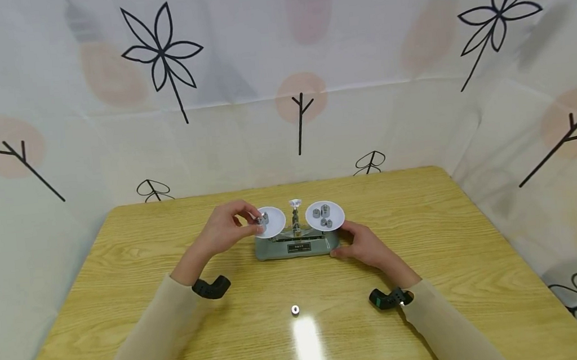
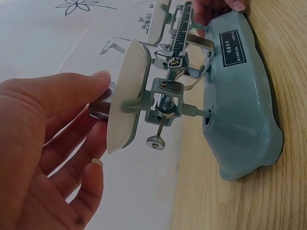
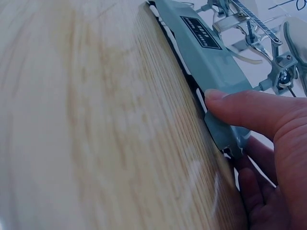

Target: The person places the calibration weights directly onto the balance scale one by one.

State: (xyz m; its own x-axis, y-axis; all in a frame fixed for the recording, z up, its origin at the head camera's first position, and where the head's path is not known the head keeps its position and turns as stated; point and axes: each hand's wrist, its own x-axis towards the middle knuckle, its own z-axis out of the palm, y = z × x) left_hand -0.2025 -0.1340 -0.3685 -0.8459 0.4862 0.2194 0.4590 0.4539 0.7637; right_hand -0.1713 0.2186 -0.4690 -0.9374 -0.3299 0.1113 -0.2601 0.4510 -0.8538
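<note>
A balance scale with a grey-green base stands on the table, its two white pans raised on either side of the metal post. At the left pan, my left hand pinches a metal weight between thumb and fingers, right at the pan's surface. Another small weight shows beside those fingertips. Several metal weights stand on the right pan. My right hand grips the right end of the base, with the thumb on its front edge and the fingers behind.
One small round weight lies by itself on the wooden table, in front of the scale. Behind the table hangs a pale cloth printed with flowers and twigs. Each wrist wears a black camera band.
</note>
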